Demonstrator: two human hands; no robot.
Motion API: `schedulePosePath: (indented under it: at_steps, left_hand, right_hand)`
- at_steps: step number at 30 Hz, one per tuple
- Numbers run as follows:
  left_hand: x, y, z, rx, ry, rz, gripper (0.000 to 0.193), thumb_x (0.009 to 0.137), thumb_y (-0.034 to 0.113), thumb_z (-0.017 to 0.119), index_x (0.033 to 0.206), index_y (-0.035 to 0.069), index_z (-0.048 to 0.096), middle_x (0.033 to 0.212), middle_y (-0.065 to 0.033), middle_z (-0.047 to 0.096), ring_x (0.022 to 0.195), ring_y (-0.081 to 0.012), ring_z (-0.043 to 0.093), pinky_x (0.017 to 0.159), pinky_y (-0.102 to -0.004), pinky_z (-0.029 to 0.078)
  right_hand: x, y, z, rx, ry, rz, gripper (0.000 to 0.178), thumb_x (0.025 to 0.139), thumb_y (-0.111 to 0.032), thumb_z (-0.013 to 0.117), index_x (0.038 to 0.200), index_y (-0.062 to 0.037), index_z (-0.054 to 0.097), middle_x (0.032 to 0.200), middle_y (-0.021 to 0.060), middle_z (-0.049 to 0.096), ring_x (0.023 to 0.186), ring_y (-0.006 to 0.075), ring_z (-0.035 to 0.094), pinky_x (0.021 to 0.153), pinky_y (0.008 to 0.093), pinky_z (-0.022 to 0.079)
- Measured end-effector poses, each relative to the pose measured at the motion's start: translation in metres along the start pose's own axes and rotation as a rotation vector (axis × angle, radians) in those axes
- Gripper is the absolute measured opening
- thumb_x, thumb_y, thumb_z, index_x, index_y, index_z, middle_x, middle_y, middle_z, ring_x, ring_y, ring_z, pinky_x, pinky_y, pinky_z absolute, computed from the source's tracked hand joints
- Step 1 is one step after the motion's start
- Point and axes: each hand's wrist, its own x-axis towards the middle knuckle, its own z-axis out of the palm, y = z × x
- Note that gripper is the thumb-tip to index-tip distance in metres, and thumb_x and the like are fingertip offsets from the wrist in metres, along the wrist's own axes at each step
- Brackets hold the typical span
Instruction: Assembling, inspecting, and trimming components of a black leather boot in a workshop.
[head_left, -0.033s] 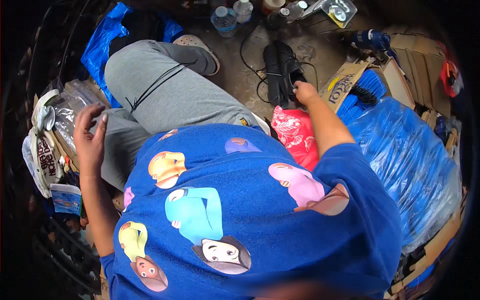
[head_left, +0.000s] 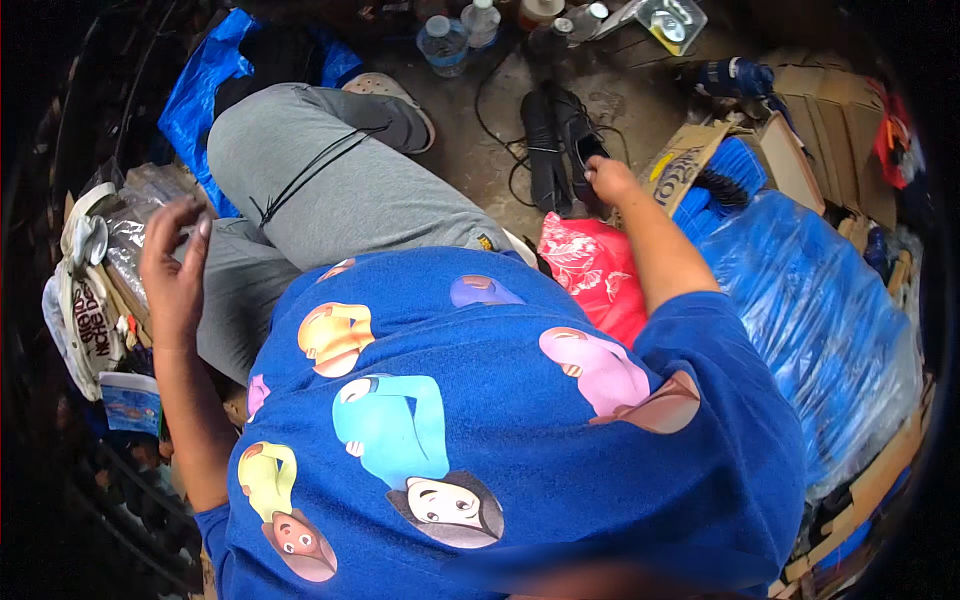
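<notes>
On the floor ahead lie two long black bundles (head_left: 546, 150) side by side, with thin dark cords around them. My right hand (head_left: 612, 182) reaches to the right-hand bundle (head_left: 577, 130), its fingers pinched together against it; whatever sits between the fingertips is hidden. At the left my left hand (head_left: 175, 262) is raised beside my knee, fingers loosely curved and apart, holding nothing. Several thin black cords (head_left: 312, 180) lie across my grey trouser leg (head_left: 350, 205). Below my right forearm is a red bag with a white floral print (head_left: 590, 262).
Right of me are a large plastic-wrapped blue bundle (head_left: 810, 310) and an open cardboard box (head_left: 690, 160) with blue contents. Plastic bottles (head_left: 443, 48) stand at the back. A blue plastic bag (head_left: 205, 85) lies far left, with a white printed bag (head_left: 85, 320) nearer.
My left hand has shifted very slightly to the left. The right hand stays at the black bundle, and the whole view has tilted a little.
</notes>
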Motion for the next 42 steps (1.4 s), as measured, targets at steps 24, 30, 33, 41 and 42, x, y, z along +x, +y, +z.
schedulePosePath:
  at_steps: [24, 30, 33, 41, 42]
  left_hand:
    - [0.077, 0.058, -0.107, -0.938, 0.09, 0.436, 0.036, 0.081, 0.017, 0.067, 0.112, 0.001, 0.057, 0.101, -0.0069, 0.062, 0.095, -0.0121, 0.057, 0.084, -0.0278, 0.045]
    - [0.041, 0.01, -0.097, -1.517, 0.044, 0.012, 0.026, 0.082, 0.018, 0.064, 0.103, 0.003, 0.061, 0.098, -0.0091, 0.064, 0.091, -0.0175, 0.061, 0.086, -0.0322, 0.046]
    - [0.038, -0.007, -0.078, -1.57, -0.033, -0.153, 0.025, 0.082, 0.019, 0.065, 0.102, 0.004, 0.061, 0.094, -0.0075, 0.065, 0.082, -0.0178, 0.064, 0.08, -0.0331, 0.05]
    - [0.002, 0.007, -0.042, -1.103, 0.461, 0.098, 0.022, 0.085, 0.007, 0.059, 0.106, 0.0, 0.059, 0.098, -0.0045, 0.064, 0.086, -0.0103, 0.059, 0.079, -0.0255, 0.048]
    - [-0.009, 0.007, -0.034, -1.009, 0.471, 0.057, 0.025, 0.083, 0.008, 0.06, 0.107, 0.001, 0.059, 0.097, -0.0045, 0.064, 0.087, -0.0115, 0.059, 0.079, -0.0269, 0.048]
  right_hand:
    - [-0.252, -0.422, -0.319, 0.321, 0.501, -1.396, 0.018, 0.089, -0.016, 0.054, 0.1, -0.0032, 0.059, 0.092, 0.0048, 0.063, 0.082, 0.0156, 0.058, 0.068, 0.0299, 0.047]
    - [-0.164, -0.44, -0.24, 0.688, -0.091, -1.222, 0.031, 0.089, -0.032, 0.055, 0.102, -0.0045, 0.06, 0.087, 0.0001, 0.06, 0.078, 0.0073, 0.054, 0.073, 0.022, 0.044]
    - [-0.157, -0.457, -0.2, 0.753, -0.206, -1.191, 0.028, 0.085, -0.027, 0.063, 0.098, -0.0033, 0.059, 0.084, -0.0003, 0.059, 0.075, 0.0073, 0.054, 0.07, 0.0216, 0.044]
    - [-0.162, -0.457, -0.173, 0.787, -0.194, -1.169, 0.027, 0.076, -0.024, 0.073, 0.083, -0.004, 0.057, 0.077, -0.0012, 0.058, 0.072, 0.0059, 0.052, 0.066, 0.021, 0.044]
    - [-0.162, -0.457, -0.166, 0.769, -0.214, -1.151, 0.027, 0.076, -0.023, 0.074, 0.081, -0.0049, 0.055, 0.076, -0.0014, 0.057, 0.072, 0.0059, 0.052, 0.066, 0.0205, 0.044]
